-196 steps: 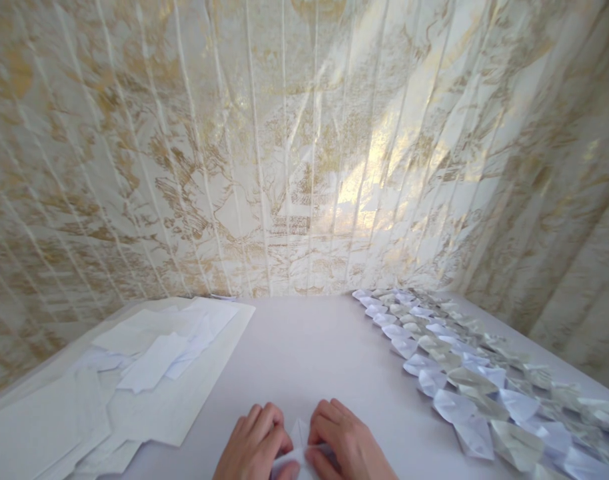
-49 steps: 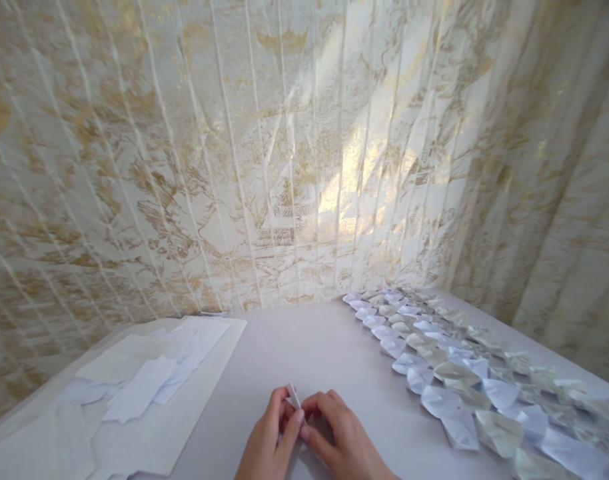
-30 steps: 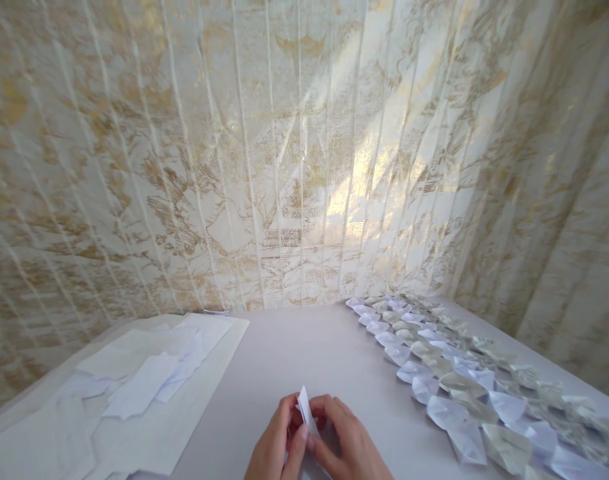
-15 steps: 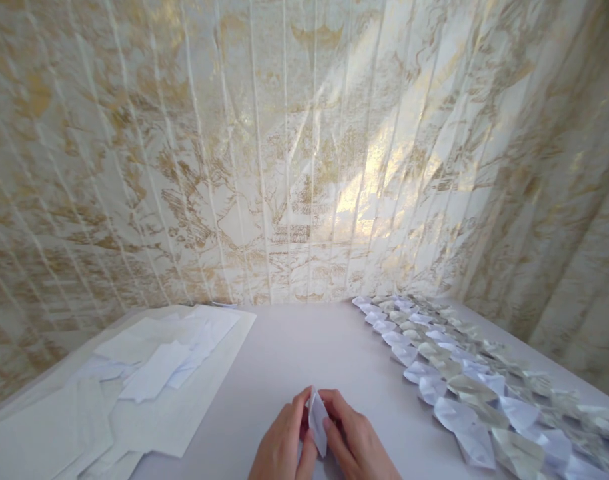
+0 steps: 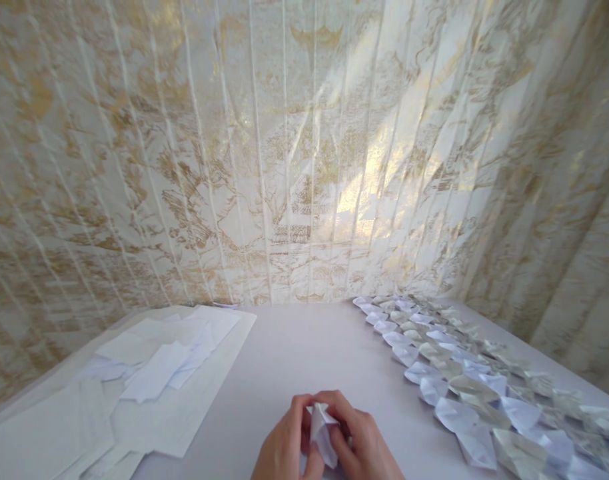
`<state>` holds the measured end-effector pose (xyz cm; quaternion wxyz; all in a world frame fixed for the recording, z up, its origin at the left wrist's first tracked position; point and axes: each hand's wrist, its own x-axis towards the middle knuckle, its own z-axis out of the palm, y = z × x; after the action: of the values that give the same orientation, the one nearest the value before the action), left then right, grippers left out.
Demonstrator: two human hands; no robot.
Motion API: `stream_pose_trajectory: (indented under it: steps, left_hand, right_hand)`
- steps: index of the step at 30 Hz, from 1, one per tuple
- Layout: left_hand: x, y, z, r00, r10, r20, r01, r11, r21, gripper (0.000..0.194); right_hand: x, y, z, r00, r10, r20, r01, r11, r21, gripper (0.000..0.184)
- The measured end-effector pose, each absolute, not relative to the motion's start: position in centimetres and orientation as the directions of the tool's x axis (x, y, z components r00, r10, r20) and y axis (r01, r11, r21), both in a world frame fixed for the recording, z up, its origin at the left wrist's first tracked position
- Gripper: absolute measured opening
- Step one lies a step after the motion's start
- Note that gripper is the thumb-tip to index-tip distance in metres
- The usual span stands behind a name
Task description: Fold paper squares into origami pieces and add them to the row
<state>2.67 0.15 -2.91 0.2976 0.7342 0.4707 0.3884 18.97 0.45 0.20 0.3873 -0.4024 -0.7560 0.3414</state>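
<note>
A small folded white paper piece [image 5: 322, 433] stands between my two hands at the near edge of the white table [image 5: 304, 347]. My left hand [image 5: 286, 448] pinches its left side, thumb and fingers closed on it. My right hand [image 5: 363, 443] curls over its right side, fingertips pressing the paper. Both hands are cut off by the bottom of the view.
Loose white paper sheets and cut squares [image 5: 149, 363] lie spread on the left of the table. Rows of several folded paper shapes [image 5: 464, 387] cover the right side. A cream and gold curtain [image 5: 294, 153] hangs behind and to the right.
The paper piece went from lying flat under my fingers to standing upright between them; in the last half second my fingers closed tighter around it and it spread slightly.
</note>
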Motion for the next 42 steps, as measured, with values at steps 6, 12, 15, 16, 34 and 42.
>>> stream_pose_trajectory:
  steps: [6,12,15,16,34,42]
  left_hand:
    - [2.6,0.5,-2.6,0.242,0.952,0.186,0.273,-0.251,0.929,0.023]
    - [2.6,0.6,-1.8,0.329,0.933,0.142,0.093,-0.182,0.979,0.016]
    - [2.8,0.5,-1.5,0.356,0.924,0.143,-0.046,-0.136,0.990,0.029]
    - [2.9,0.4,-1.4,0.358,0.922,0.145,-0.095,-0.118,0.988,0.036]
    - [1.9,0.6,-0.6,0.124,0.986,0.108,0.134,-0.125,0.983,0.043]
    - [2.1,0.3,-0.5,0.179,0.922,0.343,0.367,-0.386,0.846,0.028]
  right_hand:
    - [19.3,0.5,0.0,-0.412,0.805,0.426,0.312,0.564,-0.765,0.026]
    - [19.5,0.4,0.0,-0.369,0.814,0.449,0.283,0.558,-0.780,0.026]
    - [19.6,0.6,0.0,-0.333,0.803,0.495,0.209,0.574,-0.791,0.028]
    - [19.6,0.7,0.1,-0.313,0.793,0.523,0.176,0.589,-0.789,0.028]
    - [19.7,0.4,-0.3,-0.248,0.887,0.390,-0.051,0.389,-0.920,0.033]
    - [19.5,0.9,-0.2,-0.254,0.887,0.387,0.137,0.429,-0.893,0.030]
